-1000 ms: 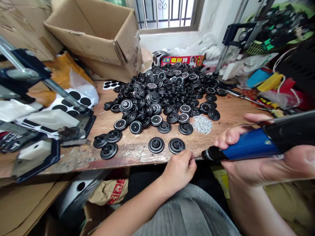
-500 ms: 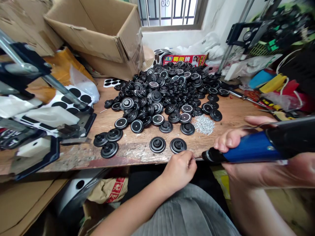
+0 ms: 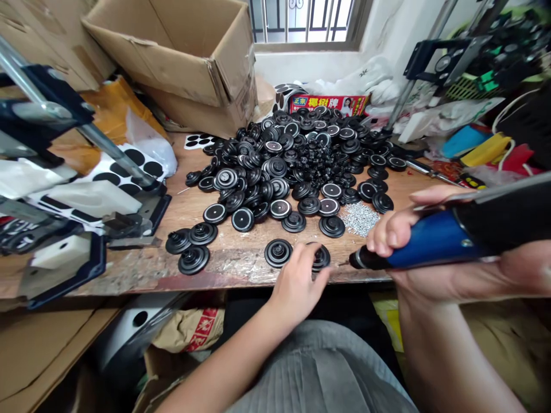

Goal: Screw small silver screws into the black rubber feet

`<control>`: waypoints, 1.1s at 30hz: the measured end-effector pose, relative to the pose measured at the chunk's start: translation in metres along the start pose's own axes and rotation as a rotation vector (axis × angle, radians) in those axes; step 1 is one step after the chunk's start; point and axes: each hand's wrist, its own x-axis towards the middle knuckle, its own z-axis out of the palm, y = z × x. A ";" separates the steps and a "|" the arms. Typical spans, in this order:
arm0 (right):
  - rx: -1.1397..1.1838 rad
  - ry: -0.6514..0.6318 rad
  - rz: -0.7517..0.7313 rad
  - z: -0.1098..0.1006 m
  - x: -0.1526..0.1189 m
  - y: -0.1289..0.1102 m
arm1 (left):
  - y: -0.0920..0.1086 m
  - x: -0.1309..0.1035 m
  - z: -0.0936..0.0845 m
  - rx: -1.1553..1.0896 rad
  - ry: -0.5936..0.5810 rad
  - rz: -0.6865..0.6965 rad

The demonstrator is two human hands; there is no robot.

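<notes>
My right hand (image 3: 398, 232) is wrapped round a blue and black power screwdriver (image 3: 426, 240), whose tip points left over the table's front edge. My left hand (image 3: 299, 275) reaches over a black round disc (image 3: 321, 258), thumb and fingers spread apart around its near side; whether it touches the disc is hard to tell. A second disc (image 3: 278, 253) lies just left of it. Behind them is a big pile of black discs (image 3: 275, 167). A heap of small silver screws (image 3: 360, 218) sits at the pile's right front.
Three discs (image 3: 193, 260) lie at the left front. Metal press stands (image 3: 142, 215) are on the left, with another stand (image 3: 400, 106) at the back right. A cardboard box (image 3: 172, 63) stands behind the pile. Tools (image 3: 430, 170) and plastic bags (image 3: 456, 115) lie on the right.
My left hand has moved a little left and up from the screwdriver's tip to the right-hand disc, and its fingers have opened. The screwdriver has shifted slightly up and left.
</notes>
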 end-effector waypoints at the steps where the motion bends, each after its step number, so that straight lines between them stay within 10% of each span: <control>1: 0.013 0.016 0.010 0.004 0.004 0.003 | -0.002 0.003 -0.002 0.027 0.021 -0.016; 9: 0.016 0.069 0.063 0.031 0.014 0.035 | -0.013 0.009 0.010 0.004 -0.028 -0.014; 33: 0.037 -0.046 -0.023 0.009 0.014 0.026 | -0.001 0.019 -0.003 -0.079 0.031 -0.056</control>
